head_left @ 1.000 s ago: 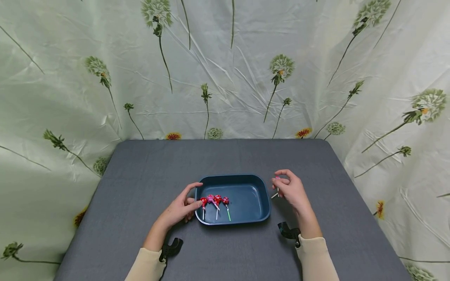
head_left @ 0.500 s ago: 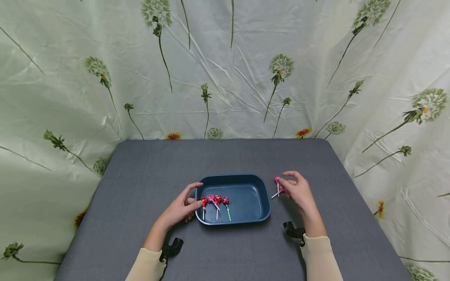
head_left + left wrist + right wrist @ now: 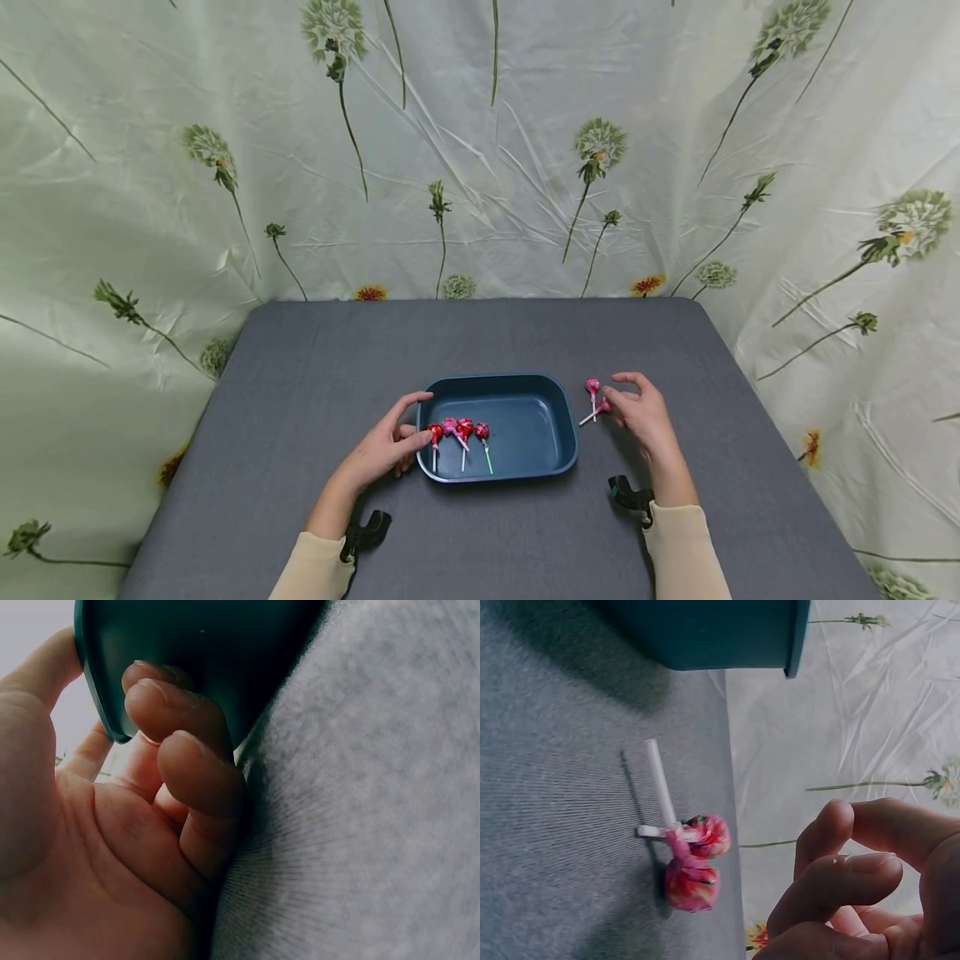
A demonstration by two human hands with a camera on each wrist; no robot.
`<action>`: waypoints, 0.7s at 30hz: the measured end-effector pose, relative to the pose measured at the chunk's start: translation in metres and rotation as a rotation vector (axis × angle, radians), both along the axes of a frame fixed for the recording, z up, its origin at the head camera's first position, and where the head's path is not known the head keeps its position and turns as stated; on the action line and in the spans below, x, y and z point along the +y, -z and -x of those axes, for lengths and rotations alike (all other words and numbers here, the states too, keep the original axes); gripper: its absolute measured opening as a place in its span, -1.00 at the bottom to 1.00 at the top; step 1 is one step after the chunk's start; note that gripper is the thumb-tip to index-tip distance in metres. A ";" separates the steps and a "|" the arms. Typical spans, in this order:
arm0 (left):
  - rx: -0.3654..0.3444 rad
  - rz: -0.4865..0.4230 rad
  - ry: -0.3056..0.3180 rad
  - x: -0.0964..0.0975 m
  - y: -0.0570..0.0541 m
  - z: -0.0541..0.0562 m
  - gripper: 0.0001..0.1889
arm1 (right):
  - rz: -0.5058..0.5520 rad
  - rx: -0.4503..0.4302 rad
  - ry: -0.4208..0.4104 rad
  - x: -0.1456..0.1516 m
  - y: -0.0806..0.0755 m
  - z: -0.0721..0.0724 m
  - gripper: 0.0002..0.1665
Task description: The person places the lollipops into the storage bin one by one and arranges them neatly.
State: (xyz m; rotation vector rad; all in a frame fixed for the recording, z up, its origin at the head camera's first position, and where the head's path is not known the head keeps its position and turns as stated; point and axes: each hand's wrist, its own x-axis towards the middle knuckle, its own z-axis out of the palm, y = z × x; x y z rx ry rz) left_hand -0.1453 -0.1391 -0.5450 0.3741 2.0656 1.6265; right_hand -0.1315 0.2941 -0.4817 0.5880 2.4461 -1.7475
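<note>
the left hand [image 3: 386, 440] grips the left end of a blue tray [image 3: 528, 477], thumb over the rim and the forefinger stretched along to the far left corner. in the left wrist view the other fingers [image 3: 196, 774] bend against the outside of the wall. the thumb tip is next to the head of the leftmost red lollipop [image 3: 435, 432]; whether the two touch, i cannot tell.

that lollipop is one of four in the left half of the tray, heads in a row and sticks toward the person. next to it come a pink lollipop [image 3: 450, 425], its white stick slanting across, a second red lollipop [image 3: 465, 427], and a darker red lollipop [image 3: 482, 430] on a green stick.

the right hand [image 3: 643, 417] hovers to the right of the tray, fingers bent, a modest gap between thumb and forefinger, holding nothing. just beside it two pink-wrapped lollipops [image 3: 692, 885] lie on the grey surface [image 3: 487, 542], their white sticks crossed; the right wrist view shows them apart from the fingers.

both arms wear cream sleeves [image 3: 686, 550] and black wrist mounts [image 3: 367, 531]. a pale curtain [image 3: 487, 242] printed with dandelions hangs behind.
</note>
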 end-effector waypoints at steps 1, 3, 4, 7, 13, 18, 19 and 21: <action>-0.003 -0.002 -0.001 0.000 0.000 0.000 -0.32 | -0.002 -0.008 0.002 0.001 0.002 0.000 -0.45; -0.006 -0.004 -0.001 0.000 0.000 0.000 -0.32 | 0.001 -0.016 0.007 0.001 0.004 0.001 -0.45; -0.007 -0.005 -0.001 0.000 -0.001 0.000 -0.32 | 0.002 -0.022 0.011 0.001 0.006 0.001 -0.45; -0.007 -0.006 0.000 0.001 -0.001 0.000 -0.32 | 0.004 -0.035 0.018 0.002 0.010 0.001 -0.45; -0.004 -0.002 -0.001 0.001 -0.002 -0.001 -0.32 | 0.001 -0.059 0.026 0.004 0.023 0.001 -0.48; 0.000 0.000 -0.001 0.000 -0.001 -0.001 -0.33 | -0.007 -0.082 0.035 0.004 0.029 0.001 -0.49; 0.002 -0.004 0.002 0.000 -0.001 -0.001 -0.33 | -0.008 -0.084 0.034 0.004 0.030 0.001 -0.48; 0.006 -0.014 0.008 0.000 0.000 0.000 -0.33 | -0.007 -0.086 0.034 0.003 0.030 0.001 -0.49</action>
